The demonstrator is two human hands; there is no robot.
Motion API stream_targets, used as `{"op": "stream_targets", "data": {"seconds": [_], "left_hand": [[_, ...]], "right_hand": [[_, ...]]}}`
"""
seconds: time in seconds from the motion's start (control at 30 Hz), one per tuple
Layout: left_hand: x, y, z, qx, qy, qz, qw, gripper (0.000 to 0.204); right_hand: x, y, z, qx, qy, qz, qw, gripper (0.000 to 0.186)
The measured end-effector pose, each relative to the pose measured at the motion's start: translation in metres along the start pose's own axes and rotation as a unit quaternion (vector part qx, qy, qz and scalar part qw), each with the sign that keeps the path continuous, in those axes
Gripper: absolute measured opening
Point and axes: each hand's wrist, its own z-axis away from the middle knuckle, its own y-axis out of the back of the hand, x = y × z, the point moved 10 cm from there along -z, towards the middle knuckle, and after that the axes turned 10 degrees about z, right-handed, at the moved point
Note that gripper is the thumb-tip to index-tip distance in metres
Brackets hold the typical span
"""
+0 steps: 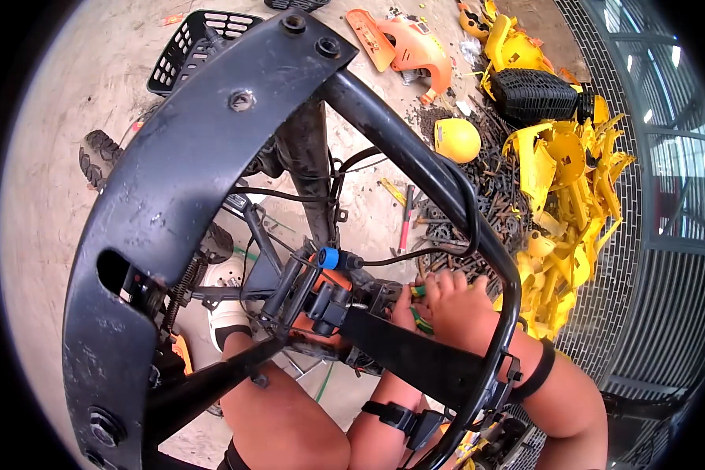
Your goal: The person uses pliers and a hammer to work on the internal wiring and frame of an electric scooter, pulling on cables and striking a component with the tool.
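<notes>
A black metal vehicle frame (145, 196) with a curved plate and bent tubes fills much of the head view. Under its right-hand tube, my right hand (460, 315) is closed round a hand tool with green-and-yellow handles (421, 319); its working end is hidden. My left hand (403, 312) presses against the same handles from the left, its fingers closed and mostly covered by the black bracket (415, 352). Close by are a blue-capped connector (329, 258), black cables and an orange part (333, 278) inside the frame.
Yellow plastic panels (572, 258) are heaped along the right wall. Beside them lie many loose bolts (486, 196), a yellow dome (457, 140) and a red-handled hammer (406, 219). Orange panels (415, 55) and a black basket (184, 47) are at the back. My knee is below the frame.
</notes>
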Motion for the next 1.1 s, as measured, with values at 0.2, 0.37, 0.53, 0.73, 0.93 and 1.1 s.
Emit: {"op": "stream_targets", "data": {"seconds": [0.2, 0.37, 0.53, 0.73, 0.93, 1.1], "left_hand": [[-0.004, -0.001, -0.002, -0.002, 0.01, -0.005, 1.0, 0.028], [-0.006, -0.01, 0.008, 0.008, -0.011, -0.01, 1.0, 0.027], [-0.009, -0.026, 0.02, 0.007, 0.0, -0.014, 1.0, 0.026], [-0.012, -0.032, 0.028, 0.01, 0.004, -0.016, 1.0, 0.025], [-0.018, -0.047, 0.042, 0.012, 0.006, -0.019, 1.0, 0.025], [-0.019, -0.054, 0.049, -0.016, -0.031, -0.014, 0.999, 0.026]], "right_hand": [[0.008, 0.016, 0.007, 0.001, -0.006, 0.066, 0.998, 0.066], [0.014, 0.019, 0.007, 0.075, -0.019, -0.056, 0.995, 0.056], [0.003, 0.026, 0.006, 0.128, 0.034, 0.0, 0.991, 0.051], [0.002, 0.029, 0.006, 0.107, 0.053, -0.01, 0.993, 0.05], [0.002, 0.014, 0.008, 0.059, 0.05, -0.025, 0.997, 0.049], [0.0, 0.019, 0.012, 0.096, 0.07, -0.017, 0.993, 0.045]]}}
